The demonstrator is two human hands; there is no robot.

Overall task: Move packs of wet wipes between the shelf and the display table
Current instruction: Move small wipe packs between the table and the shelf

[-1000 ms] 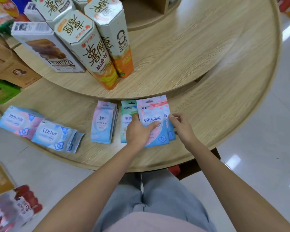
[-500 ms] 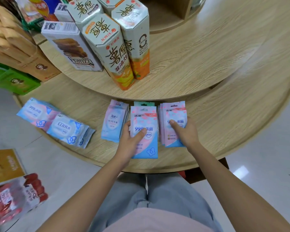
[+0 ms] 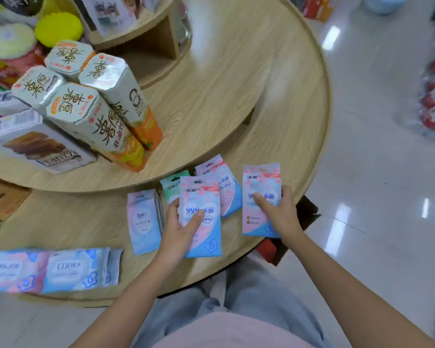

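The left hand point(image 3: 178, 228) grips a pink-and-blue pack point(image 3: 206, 237) of wet wipes by its left edge, thumb pressed across the front, fingers curled behind. The right hand point(image 3: 280, 214) grips a second pack point(image 3: 259, 182) the same way from its right edge, thumb over the printed oval. Both are flat soft pouches: pink with pale blossoms at the top, a white oval with blue "99.9" print in the middle, a blue wave with a flower outline at the bottom, a red strip by the hang-hole. Each has its long axis running 12 to 6 o'clock, hang-hole end at 12, printed face up. They are over the lower tier of the round display table point(image 3: 286, 136), at the edge nearest the person, the second pack at 3 o'clock of the first with a gap between; whether they rest on the wood or are held just above it I cannot tell. At the first pack's 1 o'clock lies a short pile of like packs point(image 3: 227, 192), tops tipped toward 11. A green pack point(image 3: 170, 184) shows at its 11 o'clock, a pale stack point(image 3: 143, 222) at 9, and two larger packs point(image 3: 76, 268) lie at 8 o'clock near the rim. Tall snack cartons point(image 3: 106, 114) stand on the upper tier at 10 o'clock.
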